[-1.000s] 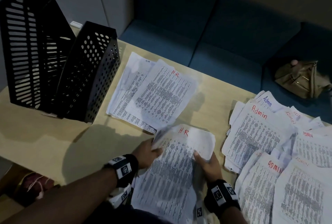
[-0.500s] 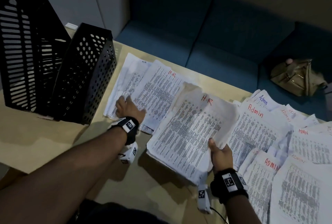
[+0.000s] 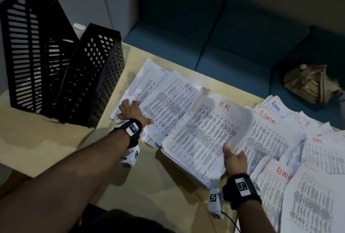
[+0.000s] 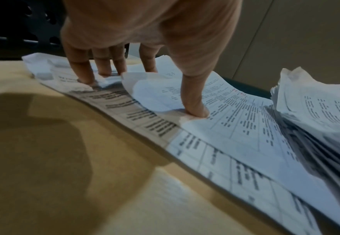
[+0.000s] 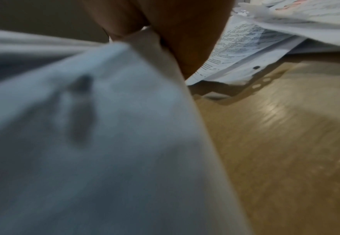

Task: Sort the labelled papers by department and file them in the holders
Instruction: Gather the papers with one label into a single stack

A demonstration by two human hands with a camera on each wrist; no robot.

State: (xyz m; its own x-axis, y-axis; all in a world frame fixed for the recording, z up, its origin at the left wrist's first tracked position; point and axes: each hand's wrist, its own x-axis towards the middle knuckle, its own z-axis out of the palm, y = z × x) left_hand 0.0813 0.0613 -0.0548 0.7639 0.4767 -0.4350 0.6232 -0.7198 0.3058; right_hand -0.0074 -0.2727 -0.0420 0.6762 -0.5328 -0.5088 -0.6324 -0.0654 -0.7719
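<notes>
Two black holders stand at the table's left, one slotted and one perforated. To their right lie flat printed sheets marked H.R. My left hand rests on their near left corner, its fingertips spread and pressing the paper down. A thick H.R stack overlaps these sheets, its right side lifted off the table. My right hand grips that stack at its near right edge, thumb on top. The stack fills the right wrist view. Admin papers are spread to the right.
A blue sofa runs behind the table, with a tan handbag on its right seat. The wall stands close behind the holders. Bare tabletop shows in front of the holders and between my arms.
My right hand has carried the H.R stack away from the near edge to beside the flat H.R sheets. My left hand let go of it and moved onto those sheets.
</notes>
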